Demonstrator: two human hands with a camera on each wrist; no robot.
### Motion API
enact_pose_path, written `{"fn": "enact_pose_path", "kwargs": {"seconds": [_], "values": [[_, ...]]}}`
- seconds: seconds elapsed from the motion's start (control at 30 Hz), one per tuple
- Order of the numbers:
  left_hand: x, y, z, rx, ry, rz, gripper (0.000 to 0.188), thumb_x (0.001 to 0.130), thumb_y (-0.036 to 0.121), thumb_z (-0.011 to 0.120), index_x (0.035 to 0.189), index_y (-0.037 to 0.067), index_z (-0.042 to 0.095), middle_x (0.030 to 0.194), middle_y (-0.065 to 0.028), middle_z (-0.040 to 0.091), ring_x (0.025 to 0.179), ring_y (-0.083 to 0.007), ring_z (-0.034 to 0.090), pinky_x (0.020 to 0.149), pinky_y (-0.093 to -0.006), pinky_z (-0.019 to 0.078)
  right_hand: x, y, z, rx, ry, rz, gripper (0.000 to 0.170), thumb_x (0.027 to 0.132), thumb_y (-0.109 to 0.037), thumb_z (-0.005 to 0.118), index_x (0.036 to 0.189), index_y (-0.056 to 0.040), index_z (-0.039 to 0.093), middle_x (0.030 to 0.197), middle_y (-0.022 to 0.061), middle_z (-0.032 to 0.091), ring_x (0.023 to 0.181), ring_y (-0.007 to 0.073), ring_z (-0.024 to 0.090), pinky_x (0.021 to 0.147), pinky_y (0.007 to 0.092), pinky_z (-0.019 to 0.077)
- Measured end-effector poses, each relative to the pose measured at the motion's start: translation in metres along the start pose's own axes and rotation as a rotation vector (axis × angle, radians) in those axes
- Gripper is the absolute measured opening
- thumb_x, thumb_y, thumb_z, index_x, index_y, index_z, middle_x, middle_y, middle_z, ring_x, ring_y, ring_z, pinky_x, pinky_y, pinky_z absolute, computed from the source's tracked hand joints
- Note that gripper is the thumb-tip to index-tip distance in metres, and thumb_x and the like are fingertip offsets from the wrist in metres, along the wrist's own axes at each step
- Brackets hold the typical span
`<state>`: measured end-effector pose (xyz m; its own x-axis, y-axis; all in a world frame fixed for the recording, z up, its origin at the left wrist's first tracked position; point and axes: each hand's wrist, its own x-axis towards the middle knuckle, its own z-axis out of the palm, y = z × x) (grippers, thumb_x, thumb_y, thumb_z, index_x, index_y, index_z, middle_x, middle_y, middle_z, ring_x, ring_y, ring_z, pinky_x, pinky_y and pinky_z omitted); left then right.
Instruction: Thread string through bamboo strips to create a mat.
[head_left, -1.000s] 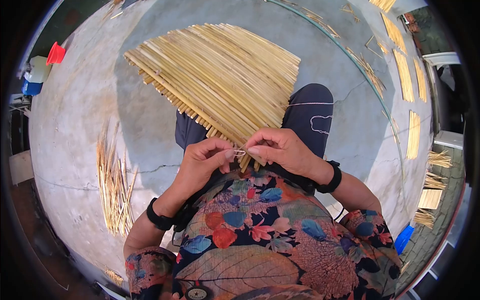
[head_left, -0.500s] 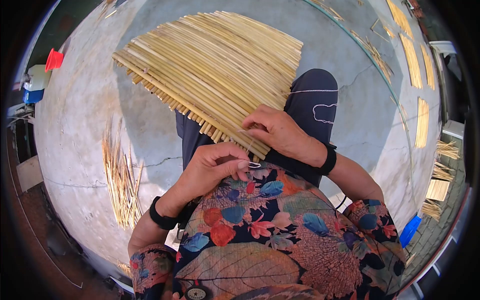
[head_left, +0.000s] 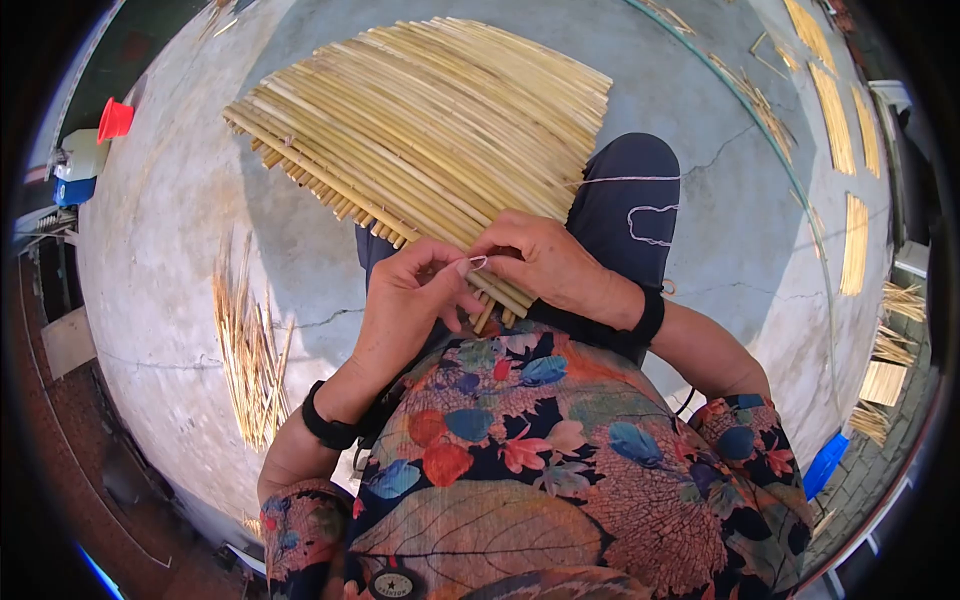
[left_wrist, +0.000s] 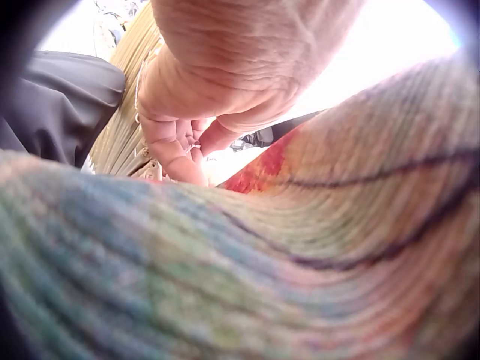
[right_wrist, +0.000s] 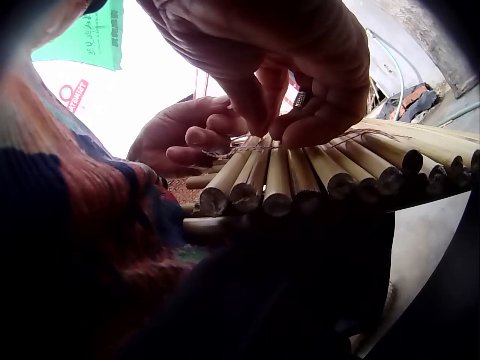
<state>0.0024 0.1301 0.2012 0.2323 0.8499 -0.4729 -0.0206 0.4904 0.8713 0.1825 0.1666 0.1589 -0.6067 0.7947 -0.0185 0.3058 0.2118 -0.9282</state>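
A mat of pale reed stalks [head_left: 430, 120], tied side by side, lies slanted across the person's lap. At its near corner the left hand [head_left: 405, 297] pinches a looped white string [head_left: 479, 263] between thumb and forefinger. Close beside it, the right hand [head_left: 548, 265] bends over the last stalks, thumb and forefinger together at the string. The right wrist view shows these fingertips right on top of the stalks [right_wrist: 277, 187], where a twisted string [right_wrist: 247, 148] runs across them. Fabric fills much of the left wrist view and partly hides the left hand [left_wrist: 180, 127].
More white string [head_left: 650, 225] lies over the right knee [head_left: 630, 165]. Loose stalks [head_left: 245, 360] are heaped on the concrete floor at left. Flat reed bundles [head_left: 855, 245] and a green hose [head_left: 745, 90] lie at right. A red bucket [head_left: 116, 119] stands far left.
The hands drew apart, the left pulling the string loop toward the body, then came together again at the mat's corner. The left hand has moved up and forward. The mat sits slightly higher in view.
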Motion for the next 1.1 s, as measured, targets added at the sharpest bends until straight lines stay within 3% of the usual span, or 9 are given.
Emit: {"fn": "enact_pose_path", "kwargs": {"seconds": [0.07, 0.2, 0.4, 0.57, 0.7, 0.77, 1.1], "values": [[-0.0031, 0.0048, -0.001, 0.052, -0.011, -0.034, 0.012, 0.085, 0.01, 0.052, 0.088, -0.002, 0.054, 0.07, -0.0065, 0.059, 0.058, -0.0109, 0.06, 0.043, -0.0197, 0.0453, 0.0013, -0.0027, -0.0027, 0.022, -0.042, 0.049, 0.013, 0.078, -0.01, 0.057, 0.089, -0.0035, 0.06, 0.082, 0.0091, 0.055, 0.079, 0.0215, 0.055, 0.069, 0.0288, 0.043], [-0.0088, 0.0025, -0.0031, 0.019, 0.006, -0.089, 0.013, 0.085, 0.01, 0.052, 0.087, -0.002, 0.054, 0.068, -0.0065, 0.058, 0.058, -0.0119, 0.06, 0.043, -0.0203, 0.0456, 0.0013, -0.0021, -0.0022, 0.064, -0.033, 0.063, 0.012, 0.078, -0.01, 0.057, 0.087, -0.0031, 0.06, 0.082, 0.0094, 0.056, 0.08, 0.0214, 0.055, 0.069, 0.029, 0.0431], [-0.0054, -0.0002, -0.0018, -0.048, 0.084, -0.016, 0.015, 0.085, 0.012, 0.053, 0.088, -0.002, 0.053, 0.069, -0.0071, 0.058, 0.059, -0.0131, 0.061, 0.043, -0.0197, 0.0456, 0.0029, -0.0014, -0.0006, 0.032, -0.005, 0.035, 0.011, 0.074, -0.009, 0.059, 0.083, -0.0026, 0.059, 0.08, 0.0113, 0.056, 0.075, 0.0248, 0.057, 0.066, 0.032, 0.0457], [-0.0045, 0.0007, -0.0022, -0.043, 0.094, -0.015, 0.015, 0.085, 0.013, 0.053, 0.086, -0.002, 0.053, 0.067, -0.0077, 0.057, 0.057, -0.0153, 0.061, 0.041, -0.0203, 0.0458, 0.0036, -0.0062, -0.0009, 0.139, -0.004, 0.126, 0.013, 0.075, -0.009, 0.059, 0.085, -0.002, 0.058, 0.08, 0.0118, 0.056, 0.074, 0.0234, 0.059, 0.065, 0.0313, 0.0461], [-0.0034, 0.0, -0.0024, -0.039, 0.102, -0.036, 0.014, 0.086, 0.011, 0.051, 0.088, -0.002, 0.053, 0.068, -0.007, 0.058, 0.057, -0.0127, 0.06, 0.042, -0.0194, 0.0458, 0.0045, -0.0058, 0.0014, 0.12, -0.011, 0.107, 0.014, 0.075, -0.01, 0.06, 0.086, -0.0022, 0.058, 0.08, 0.0116, 0.056, 0.074, 0.0233, 0.059, 0.065, 0.0311, 0.0459], [-0.0029, 0.0013, -0.0016, -0.033, 0.095, -0.044, 0.013, 0.086, 0.011, 0.051, 0.088, -0.002, 0.053, 0.068, -0.0066, 0.057, 0.056, -0.0128, 0.06, 0.042, -0.0195, 0.0457, 0.0038, -0.0083, 0.0012, 0.073, -0.043, 0.113, 0.014, 0.078, -0.009, 0.059, 0.09, -0.0021, 0.058, 0.081, 0.0089, 0.055, 0.078, 0.0196, 0.056, 0.069, 0.0282, 0.0439], [-0.0025, -0.0028, -0.0035, 0.042, 0.048, -0.081, 0.011, 0.085, 0.009, 0.051, 0.087, -0.002, 0.053, 0.066, -0.0059, 0.056, 0.056, -0.0151, 0.061, 0.041, -0.0195, 0.045, 0.0044, -0.0056, 0.0043, 0.06, -0.036, 0.084, 0.014, 0.077, -0.01, 0.06, 0.089, -0.0024, 0.058, 0.082, 0.0089, 0.055, 0.077, 0.0202, 0.056, 0.068, 0.0287, 0.0441]]}}
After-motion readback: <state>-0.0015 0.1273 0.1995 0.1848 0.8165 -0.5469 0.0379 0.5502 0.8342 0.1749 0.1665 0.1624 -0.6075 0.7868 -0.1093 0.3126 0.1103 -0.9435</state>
